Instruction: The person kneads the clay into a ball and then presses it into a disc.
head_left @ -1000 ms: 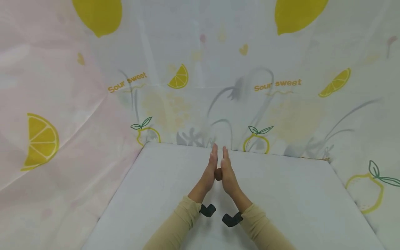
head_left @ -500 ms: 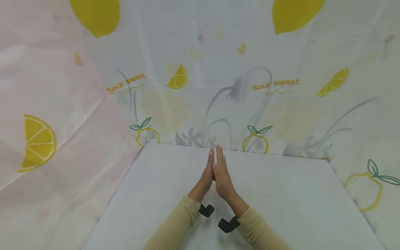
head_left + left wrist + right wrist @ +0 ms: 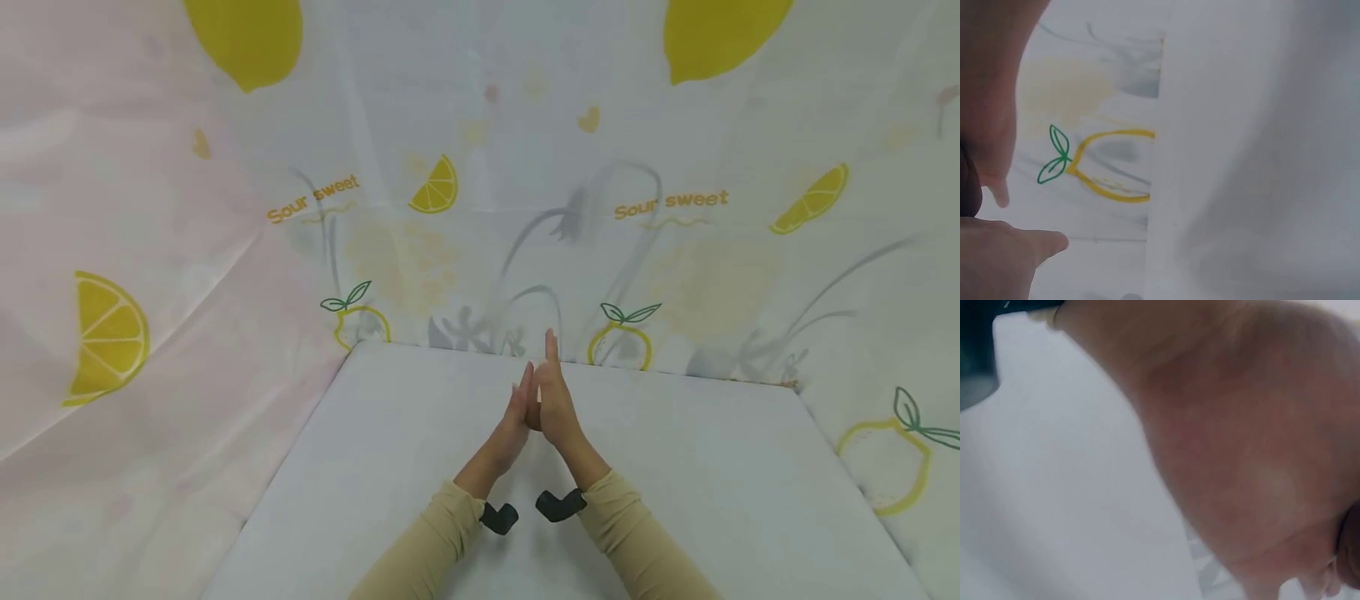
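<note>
A brown rounded lump, like a piece of clay (image 3: 534, 417), is pressed between my two palms above the table. My left hand (image 3: 512, 429) presses it from the left with its fingers straight and pointing forward. From the other side my right hand (image 3: 558, 404) presses flat, its fingertips reaching farther forward than the left ones. In the left wrist view the brown lump (image 3: 969, 190) shows at the left edge between both hands. The right wrist view has the lump (image 3: 1350, 550) against the palm at the right edge. Most of its surface is hidden by the hands.
The white table (image 3: 675, 467) lies below the hands. Behind it hangs a curtain (image 3: 487, 250) printed with lemons, which also runs along both sides. A black wrist camera (image 3: 500, 518) sits on the left wrist and another black camera (image 3: 560, 506) on the right.
My right hand first slid back along the left, then forward past it, rubbing over the brown lump. The left hand has shifted slightly right. The lump stays between the palms.
</note>
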`<state>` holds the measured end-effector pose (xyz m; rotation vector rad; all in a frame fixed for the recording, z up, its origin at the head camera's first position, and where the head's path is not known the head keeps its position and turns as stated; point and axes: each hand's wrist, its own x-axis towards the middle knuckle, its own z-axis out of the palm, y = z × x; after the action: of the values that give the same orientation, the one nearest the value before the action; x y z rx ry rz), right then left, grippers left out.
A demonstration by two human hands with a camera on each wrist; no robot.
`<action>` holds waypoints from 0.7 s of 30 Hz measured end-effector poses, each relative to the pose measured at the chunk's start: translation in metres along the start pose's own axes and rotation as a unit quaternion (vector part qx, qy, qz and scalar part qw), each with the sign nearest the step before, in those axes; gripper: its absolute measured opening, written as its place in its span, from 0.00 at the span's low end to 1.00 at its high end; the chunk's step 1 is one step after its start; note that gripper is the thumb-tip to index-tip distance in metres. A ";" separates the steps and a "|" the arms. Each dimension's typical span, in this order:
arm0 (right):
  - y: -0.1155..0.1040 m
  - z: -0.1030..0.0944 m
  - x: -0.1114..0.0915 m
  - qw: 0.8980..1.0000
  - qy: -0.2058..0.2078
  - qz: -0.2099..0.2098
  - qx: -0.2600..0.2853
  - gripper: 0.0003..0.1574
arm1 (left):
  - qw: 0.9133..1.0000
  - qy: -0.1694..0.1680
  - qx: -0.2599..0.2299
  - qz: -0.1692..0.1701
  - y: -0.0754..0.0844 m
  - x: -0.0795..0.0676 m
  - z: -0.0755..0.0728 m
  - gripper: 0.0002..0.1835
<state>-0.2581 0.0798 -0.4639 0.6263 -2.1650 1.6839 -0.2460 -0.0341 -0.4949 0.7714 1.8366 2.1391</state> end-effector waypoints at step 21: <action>-0.005 0.019 -0.040 0.998 -0.047 0.003 0.033 0.36 | 0.987 0.146 0.061 -0.015 0.004 0.023 -0.007 0.37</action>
<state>-0.2214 0.0661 -0.4847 0.7315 -2.1835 1.7695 -0.2686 -0.0295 -0.4862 0.4663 2.1230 2.2359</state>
